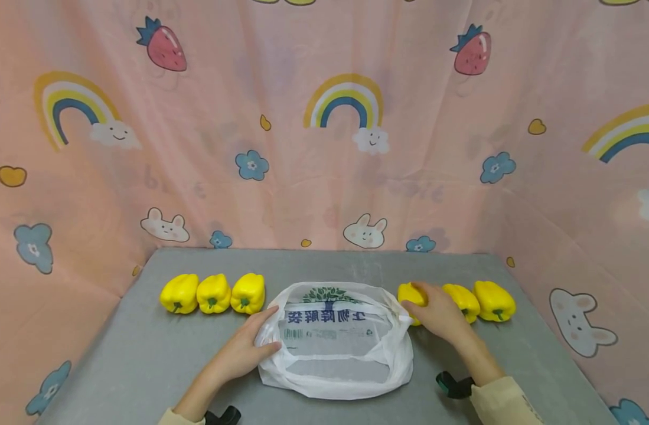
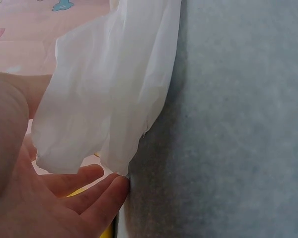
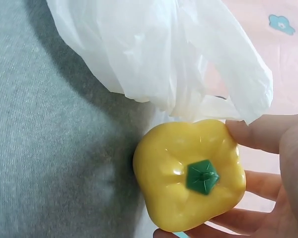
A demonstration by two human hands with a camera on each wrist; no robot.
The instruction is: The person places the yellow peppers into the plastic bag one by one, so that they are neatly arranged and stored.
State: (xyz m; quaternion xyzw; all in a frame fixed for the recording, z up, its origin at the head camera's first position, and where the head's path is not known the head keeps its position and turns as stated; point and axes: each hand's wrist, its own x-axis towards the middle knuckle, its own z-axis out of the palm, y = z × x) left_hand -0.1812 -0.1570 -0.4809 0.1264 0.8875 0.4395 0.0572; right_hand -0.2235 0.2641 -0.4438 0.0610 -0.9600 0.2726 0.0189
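A white plastic bag (image 1: 335, 378) with a green tree and blue lettering stands at the middle of the table, its mouth spread wide toward the head camera. At its left rim is my left hand (image 1: 244, 348), thumb and fingers held well apart against the plastic. My right hand (image 1: 438, 310) grips a yellow bell pepper (image 3: 188, 173) beside the bag's right rim. In the right wrist view the thumb lies along one side of this pepper and the fingers along the other, with its green stem facing the camera. A bag handle (image 3: 233, 64) hangs close to that thumb.
Three yellow bell peppers (image 1: 214, 294) stand in a row at the left. Two more yellow peppers (image 1: 494, 301) sit right of my right hand, one partly behind it. The grey table (image 1: 143, 354) meets a pink patterned curtain (image 1: 281, 206) at the back and sides.
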